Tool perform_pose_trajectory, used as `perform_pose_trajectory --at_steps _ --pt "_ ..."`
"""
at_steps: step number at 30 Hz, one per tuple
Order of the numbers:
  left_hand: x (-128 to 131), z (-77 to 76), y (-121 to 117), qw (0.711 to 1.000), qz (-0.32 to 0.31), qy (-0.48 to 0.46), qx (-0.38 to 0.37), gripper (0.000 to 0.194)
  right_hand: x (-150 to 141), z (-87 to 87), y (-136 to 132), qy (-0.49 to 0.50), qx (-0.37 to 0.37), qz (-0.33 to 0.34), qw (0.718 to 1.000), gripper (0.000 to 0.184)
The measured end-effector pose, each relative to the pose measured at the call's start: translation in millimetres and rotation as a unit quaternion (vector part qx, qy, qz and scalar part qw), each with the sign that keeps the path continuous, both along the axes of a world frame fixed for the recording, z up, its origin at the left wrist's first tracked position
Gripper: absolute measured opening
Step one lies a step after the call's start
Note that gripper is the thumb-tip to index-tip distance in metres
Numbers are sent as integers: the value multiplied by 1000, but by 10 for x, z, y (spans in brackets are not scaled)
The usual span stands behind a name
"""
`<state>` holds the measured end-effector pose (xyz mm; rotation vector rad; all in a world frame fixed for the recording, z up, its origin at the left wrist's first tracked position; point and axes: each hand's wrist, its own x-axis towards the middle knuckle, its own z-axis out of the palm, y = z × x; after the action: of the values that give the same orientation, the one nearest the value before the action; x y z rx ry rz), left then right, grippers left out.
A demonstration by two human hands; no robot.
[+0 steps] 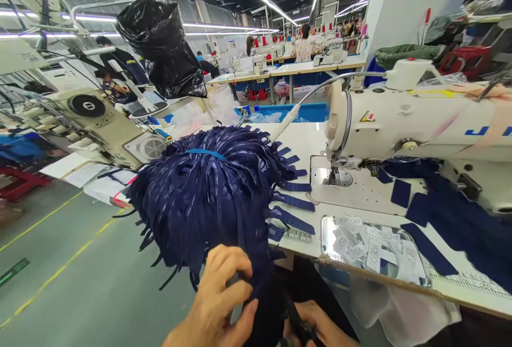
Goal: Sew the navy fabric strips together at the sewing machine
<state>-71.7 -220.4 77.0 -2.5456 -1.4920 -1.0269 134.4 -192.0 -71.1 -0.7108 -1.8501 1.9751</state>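
A large bundle of navy fabric strips (212,198) spills over the left end of the sewing table, tied near its top with a blue band (206,153). In front of its lower edge is my left hand (222,299), with fingers curled round a small dark thing I cannot make out. To the right and lower down, my right hand (320,325) is closed on a black tool (298,317); its kind is unclear, and the bottom edge cuts it off. Dark cloth lies between my hands.
A white sewing machine (380,118) stands on the table at right. Before it sits a metal tray (326,240) of white labels (374,245). Navy fabric pieces (460,219) lie farther right. A black plastic bag (166,48) hangs upper left, above another machine (96,118). People work behind.
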Motion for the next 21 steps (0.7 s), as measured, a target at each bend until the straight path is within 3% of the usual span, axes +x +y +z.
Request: perform_pose_trajectory --at_steps 4,9,16,21 --pt "-57 -58 -63 996 -10 13 -83 15 -59 -12 -20 30 43 60 997 68" --pt "-74 -175 -47 990 -26 42 -131 14 -125 -71 29 36 91 56 994 70" --pt "-61 -337 24 984 -31 111 -133 14 -115 25 89 36 104 64 992 73" --pt "-104 -469 42 978 -25 164 -129 24 -104 126 164 -67 135 4 989 57"
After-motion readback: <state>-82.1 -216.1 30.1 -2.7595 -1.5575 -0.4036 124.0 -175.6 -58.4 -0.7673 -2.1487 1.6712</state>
